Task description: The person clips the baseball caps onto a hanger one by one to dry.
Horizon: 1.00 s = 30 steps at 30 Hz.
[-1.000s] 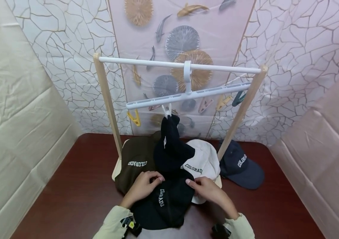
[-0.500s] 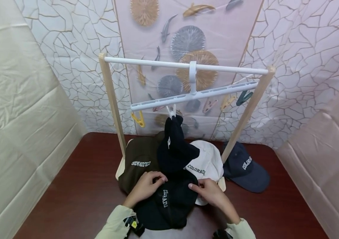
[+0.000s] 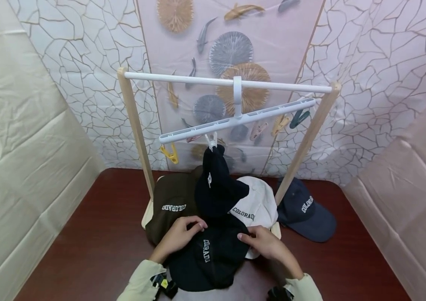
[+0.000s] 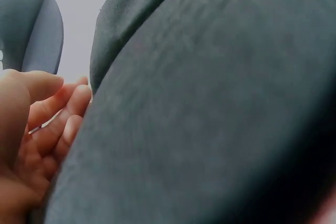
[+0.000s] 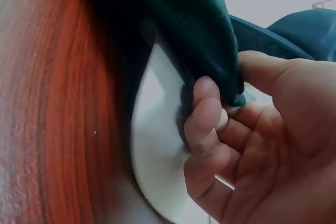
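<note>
Hands, head view: right hand is pinching the black cap below the hanger; whether left hand is gripping, I'm failing to tell.
Left wrist: no sure pinch is showing; I'm fearing a lopsided lift.
Right wrist: only the cap's edge is being held, risking a slip.

hands — at black cap | dark cap — clipped below tilted white hanger

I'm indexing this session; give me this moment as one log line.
left hand: at black cap, grip unclear | right hand: pinches black cap's edge | hanging cap: held by white clip | white hanger: tilted
</note>
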Motion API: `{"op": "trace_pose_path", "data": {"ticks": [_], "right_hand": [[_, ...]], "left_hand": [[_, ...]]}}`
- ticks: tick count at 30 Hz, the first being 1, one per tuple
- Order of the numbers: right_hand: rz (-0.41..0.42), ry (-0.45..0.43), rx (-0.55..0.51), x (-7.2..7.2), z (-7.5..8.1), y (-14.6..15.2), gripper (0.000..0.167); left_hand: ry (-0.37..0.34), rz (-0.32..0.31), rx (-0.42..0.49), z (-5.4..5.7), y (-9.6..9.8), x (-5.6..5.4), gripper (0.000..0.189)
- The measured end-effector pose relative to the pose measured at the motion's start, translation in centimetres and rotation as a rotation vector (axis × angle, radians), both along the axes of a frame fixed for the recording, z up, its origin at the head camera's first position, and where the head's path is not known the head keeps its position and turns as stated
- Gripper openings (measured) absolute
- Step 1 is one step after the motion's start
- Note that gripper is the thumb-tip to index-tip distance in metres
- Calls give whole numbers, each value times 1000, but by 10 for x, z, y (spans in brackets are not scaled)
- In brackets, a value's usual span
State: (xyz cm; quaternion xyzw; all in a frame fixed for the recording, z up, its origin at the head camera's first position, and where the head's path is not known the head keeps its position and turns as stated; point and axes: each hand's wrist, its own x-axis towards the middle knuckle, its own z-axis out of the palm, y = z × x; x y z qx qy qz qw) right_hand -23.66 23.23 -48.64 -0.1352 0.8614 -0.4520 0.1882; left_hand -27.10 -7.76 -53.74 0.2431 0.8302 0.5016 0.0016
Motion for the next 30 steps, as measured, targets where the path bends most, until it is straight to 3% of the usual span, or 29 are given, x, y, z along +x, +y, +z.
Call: {"op": "trace_pose_path", "data": {"ticks": [4, 8, 12, 17, 24, 30], "right_hand": [[42, -42, -100, -4, 3, 3, 29], [92, -150, -211, -4, 4, 10, 33], [148, -218, -260, -2, 1, 21, 40], [212, -232, -283, 0, 0, 27, 42], [275, -216, -412, 6, 9, 20, 37], [258, -158, -426, 10, 26, 17, 21]], "left_hand": [[-12, 14, 62, 2, -2, -4, 19], [-33, 37, 107, 6, -4, -5, 20], [-37, 68, 130, 5, -5, -2, 20], [-26, 93, 132, 7, -6, 3, 19], [14, 65, 143, 29, -3, 14, 18], [40, -5, 158, 53, 1, 16, 18]]}}
